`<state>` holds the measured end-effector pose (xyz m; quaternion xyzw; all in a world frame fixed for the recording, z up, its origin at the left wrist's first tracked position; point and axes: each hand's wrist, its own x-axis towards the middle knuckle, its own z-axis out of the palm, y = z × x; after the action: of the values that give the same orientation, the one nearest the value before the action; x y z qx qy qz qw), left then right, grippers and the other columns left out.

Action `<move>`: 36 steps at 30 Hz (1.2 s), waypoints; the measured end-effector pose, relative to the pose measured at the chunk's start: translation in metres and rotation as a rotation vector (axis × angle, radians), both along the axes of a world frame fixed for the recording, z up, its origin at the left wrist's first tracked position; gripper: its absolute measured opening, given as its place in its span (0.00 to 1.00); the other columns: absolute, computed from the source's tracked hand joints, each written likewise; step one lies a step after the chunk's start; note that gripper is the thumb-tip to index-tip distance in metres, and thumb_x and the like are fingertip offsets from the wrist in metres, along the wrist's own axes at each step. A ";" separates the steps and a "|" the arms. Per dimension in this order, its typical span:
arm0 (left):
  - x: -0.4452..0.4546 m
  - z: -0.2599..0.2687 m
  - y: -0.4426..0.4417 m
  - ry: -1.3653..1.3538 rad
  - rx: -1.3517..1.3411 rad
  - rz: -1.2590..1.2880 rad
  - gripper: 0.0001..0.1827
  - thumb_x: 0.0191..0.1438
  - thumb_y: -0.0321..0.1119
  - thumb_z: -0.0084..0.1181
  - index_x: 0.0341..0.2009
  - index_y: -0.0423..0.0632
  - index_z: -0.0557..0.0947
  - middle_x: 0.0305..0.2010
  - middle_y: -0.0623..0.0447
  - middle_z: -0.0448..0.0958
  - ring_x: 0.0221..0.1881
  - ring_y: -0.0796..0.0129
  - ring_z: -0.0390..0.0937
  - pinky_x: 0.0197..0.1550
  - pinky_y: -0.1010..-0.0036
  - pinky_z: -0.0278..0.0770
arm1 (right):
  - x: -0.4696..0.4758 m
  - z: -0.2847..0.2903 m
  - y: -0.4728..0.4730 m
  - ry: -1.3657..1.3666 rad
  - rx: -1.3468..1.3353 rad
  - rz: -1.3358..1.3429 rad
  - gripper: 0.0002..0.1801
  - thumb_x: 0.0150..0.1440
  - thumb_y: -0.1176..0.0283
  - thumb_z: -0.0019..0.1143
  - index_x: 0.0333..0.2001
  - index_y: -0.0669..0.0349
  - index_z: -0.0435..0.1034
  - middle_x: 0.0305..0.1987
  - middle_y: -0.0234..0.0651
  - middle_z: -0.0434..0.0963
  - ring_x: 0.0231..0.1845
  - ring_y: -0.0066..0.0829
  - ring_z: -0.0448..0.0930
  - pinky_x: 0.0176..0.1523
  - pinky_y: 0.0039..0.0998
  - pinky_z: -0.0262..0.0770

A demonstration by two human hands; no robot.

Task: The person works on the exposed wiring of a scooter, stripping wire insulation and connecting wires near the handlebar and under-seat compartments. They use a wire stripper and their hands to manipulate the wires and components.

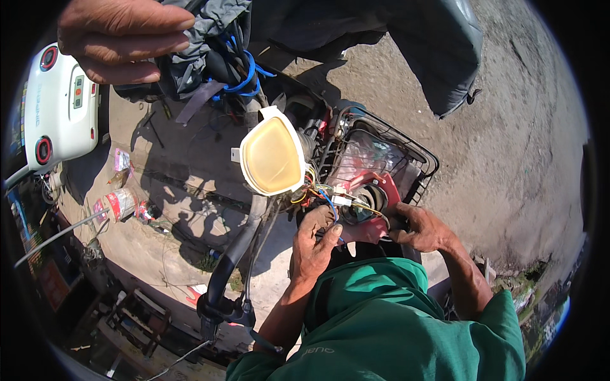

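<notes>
My left hand (315, 238) has a thin blue wire (330, 204) between thumb and fingers, beside a bundle of coloured wires with a white plastic connector (340, 201). My right hand (421, 229) grips the right edge of a red plastic housing (391, 188), with its fingertips partly hidden. A round dark-rimmed part (374, 197) sits within the housing, and wires run across it. Up and left of my hands, a white-rimmed lamp unit with a yellowed face (272, 155) is mounted near the handlebar (238, 243) of a two- or three-wheeled vehicle.
A co-worker's hand (121, 40) is at the upper left, over grey fabric (209, 28) tied with blue cord (250, 76). Behind the housing is a black wire basket (431, 164) holding clear plastic. A white car (66, 109) stands at left. Tools and litter lie on the ground.
</notes>
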<state>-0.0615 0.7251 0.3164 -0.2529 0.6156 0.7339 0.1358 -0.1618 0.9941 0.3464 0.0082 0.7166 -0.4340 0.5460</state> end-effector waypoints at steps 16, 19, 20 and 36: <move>-0.035 -0.018 0.020 -0.191 0.309 0.298 0.16 0.64 0.39 0.64 0.50 0.42 0.80 0.42 0.52 0.82 0.39 0.69 0.79 0.45 0.70 0.77 | 0.007 -0.024 -0.010 0.545 0.032 0.365 0.22 0.50 0.64 0.67 0.45 0.66 0.74 0.45 0.52 0.81 0.51 0.59 0.80 0.56 0.50 0.78; -0.032 -0.024 0.017 -0.161 0.311 0.281 0.17 0.65 0.39 0.64 0.51 0.41 0.80 0.41 0.53 0.83 0.38 0.70 0.80 0.45 0.72 0.79 | -0.003 -0.018 -0.016 0.541 0.083 0.423 0.23 0.53 0.62 0.65 0.50 0.65 0.74 0.46 0.53 0.82 0.55 0.56 0.81 0.61 0.49 0.77; -0.031 -0.026 0.015 -0.146 0.315 0.271 0.17 0.65 0.40 0.65 0.51 0.41 0.80 0.41 0.53 0.83 0.38 0.71 0.80 0.45 0.72 0.80 | -0.005 -0.018 -0.019 0.563 0.073 0.395 0.25 0.54 0.60 0.65 0.51 0.65 0.73 0.46 0.52 0.82 0.55 0.56 0.81 0.61 0.49 0.76; -0.039 -0.012 0.007 -0.101 0.409 0.287 0.21 0.63 0.42 0.66 0.52 0.41 0.79 0.45 0.54 0.80 0.45 0.70 0.78 0.53 0.71 0.75 | -0.022 -0.017 -0.098 0.748 -0.126 0.102 0.19 0.59 0.63 0.68 0.48 0.66 0.76 0.36 0.51 0.82 0.40 0.56 0.84 0.45 0.48 0.79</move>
<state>-0.1004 0.7322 0.3044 -0.3412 0.4047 0.8413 0.1093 -0.1836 0.8963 0.3290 -0.2199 0.8377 -0.4223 0.2674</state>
